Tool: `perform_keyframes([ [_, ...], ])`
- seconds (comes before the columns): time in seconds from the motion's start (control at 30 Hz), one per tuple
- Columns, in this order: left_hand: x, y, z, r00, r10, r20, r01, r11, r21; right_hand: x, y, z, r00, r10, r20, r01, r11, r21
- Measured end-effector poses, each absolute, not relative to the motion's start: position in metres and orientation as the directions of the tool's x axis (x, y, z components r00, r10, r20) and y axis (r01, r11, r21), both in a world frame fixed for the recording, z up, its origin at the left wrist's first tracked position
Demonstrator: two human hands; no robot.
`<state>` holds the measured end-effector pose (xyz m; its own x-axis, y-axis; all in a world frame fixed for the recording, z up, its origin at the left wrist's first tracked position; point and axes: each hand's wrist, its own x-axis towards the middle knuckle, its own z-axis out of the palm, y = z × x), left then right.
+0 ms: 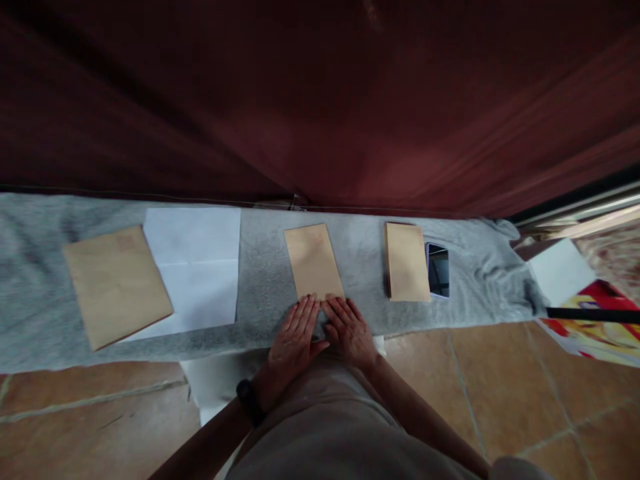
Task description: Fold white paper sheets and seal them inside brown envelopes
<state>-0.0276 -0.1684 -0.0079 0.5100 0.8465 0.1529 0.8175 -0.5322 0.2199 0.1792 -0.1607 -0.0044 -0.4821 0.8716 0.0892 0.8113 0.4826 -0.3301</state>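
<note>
A tan paper envelope (314, 260) lies slightly askew on the grey cloth in front of me. My left hand (296, 333) rests flat on its near edge, fingers stretched out. Beside it, my right hand (349, 328) also lies flat with its fingertips on the same edge. Neither hand grips anything. My palms and fingers hide the envelope's near end. To the right is a neat stack of tan envelopes (409, 261). Farther left, a larger pile of tan envelopes (119, 285) partly covers white paper sheets (203, 267) with a crease across them.
The grey cloth (263, 273) covers a long narrow surface against a dark red curtain (320, 133). A phone (439, 270) lies by the right stack. Beyond the right end are a white box-like object (562, 272) and a colourful printed sheet (595, 339). Tiled floor (430, 380) shows below.
</note>
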Motion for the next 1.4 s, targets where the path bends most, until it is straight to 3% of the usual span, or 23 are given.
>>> perform_keyframes([
  [0.23,-0.029,-0.157,-0.008,0.519,0.838,0.169,0.808,-0.545,0.222,0.193,-0.159,-0.009,-0.494,0.863,0.104,0.818,0.502,-0.283],
  [0.57,0.006,-0.041,-0.01,0.577,0.81,0.103,0.773,-0.583,0.252,0.189,-0.159,-0.004,-0.47,0.878,0.091,0.812,0.471,-0.346],
  [0.93,0.006,0.023,-0.009,0.49,0.868,0.077,0.83,-0.492,0.264,0.187,-0.157,0.002,-0.455,0.888,0.068,0.818,0.447,-0.363],
  [1.1,0.003,0.025,-0.011,0.477,0.876,0.064,0.842,-0.477,0.254,0.188,-0.157,0.001,-0.454,0.888,0.069,0.816,0.446,-0.367],
  [1.4,-0.013,-0.029,-0.006,0.635,0.771,0.047,0.732,-0.619,0.285,0.189,-0.157,0.001,-0.463,0.884,0.061,0.812,0.451,-0.37],
])
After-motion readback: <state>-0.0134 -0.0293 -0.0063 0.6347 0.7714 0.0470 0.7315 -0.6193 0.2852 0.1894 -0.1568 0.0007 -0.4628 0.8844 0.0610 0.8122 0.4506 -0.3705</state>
